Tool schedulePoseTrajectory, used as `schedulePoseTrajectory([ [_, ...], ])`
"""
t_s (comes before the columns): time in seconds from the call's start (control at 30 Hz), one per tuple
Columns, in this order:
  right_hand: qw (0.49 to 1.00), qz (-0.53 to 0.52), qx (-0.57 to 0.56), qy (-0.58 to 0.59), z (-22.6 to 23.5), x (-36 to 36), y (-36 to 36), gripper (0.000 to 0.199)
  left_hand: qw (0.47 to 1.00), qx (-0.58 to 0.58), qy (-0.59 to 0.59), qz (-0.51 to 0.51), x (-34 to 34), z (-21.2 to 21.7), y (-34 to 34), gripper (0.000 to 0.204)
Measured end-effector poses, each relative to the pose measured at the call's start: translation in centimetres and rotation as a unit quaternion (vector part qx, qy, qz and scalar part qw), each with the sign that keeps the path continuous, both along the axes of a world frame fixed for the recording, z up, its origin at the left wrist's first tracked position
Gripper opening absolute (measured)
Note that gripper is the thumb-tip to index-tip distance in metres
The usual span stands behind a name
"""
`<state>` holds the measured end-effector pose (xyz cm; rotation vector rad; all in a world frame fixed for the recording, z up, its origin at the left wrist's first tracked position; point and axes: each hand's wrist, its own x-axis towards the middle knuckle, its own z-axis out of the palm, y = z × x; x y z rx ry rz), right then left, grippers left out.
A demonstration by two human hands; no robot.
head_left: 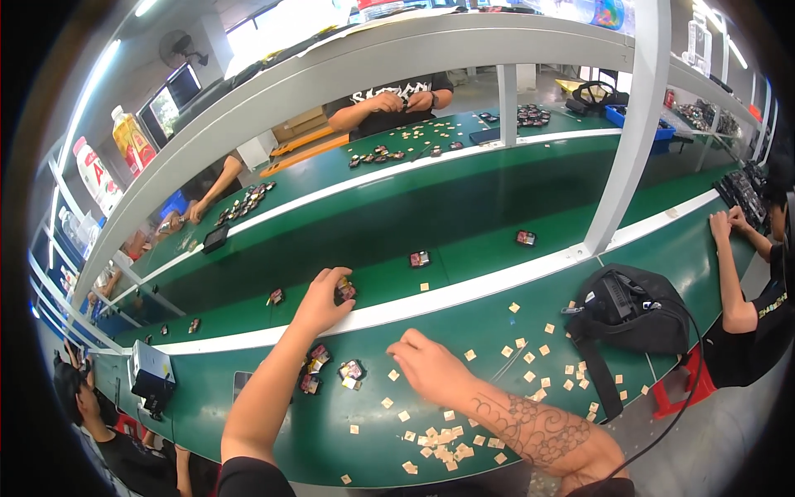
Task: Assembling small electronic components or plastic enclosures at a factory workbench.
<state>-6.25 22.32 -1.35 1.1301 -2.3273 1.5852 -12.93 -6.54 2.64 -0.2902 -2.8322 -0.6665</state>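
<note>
Tan squares (443, 445) nr table's (319, 455) near edge. R hand (426, 364) past them, fingers bent; can't tell if pinching. White rail (464, 287) next. L hand (321, 305) over it, pinching small dark box (346, 291) at green belt (472, 253); box part hid, can't tell long side or pointing. Next box (420, 259) well apart to right, belt betw.

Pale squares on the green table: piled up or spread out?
Both: many pale squares overlap in a loose heap, while others lie singly, scattered across the green table toward the black bag.

Factory assembly workshop: green worktop (472, 327), workers (749, 335) alongside
</note>
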Motion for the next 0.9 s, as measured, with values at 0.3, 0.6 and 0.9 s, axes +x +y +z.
schedulePoseTrajectory([
  [0.3,1.000,-0.023,-0.001,0.000,3.3,-0.6,1.9,0.014,0.967,0.049,-0.148,-0.204,10.6,1.7,8.3,0.084],
  [0.6,0.987,0.111,0.100,-0.053,3.8,-0.6,1.8,0.026,0.976,0.088,-0.064,-0.189,12.8,0.7,6.9,0.092],
  [0.9,0.950,0.140,0.276,-0.034,6.3,-0.2,2.2,0.028,0.977,0.081,-0.063,-0.186,12.6,-1.3,6.6,0.077],
])
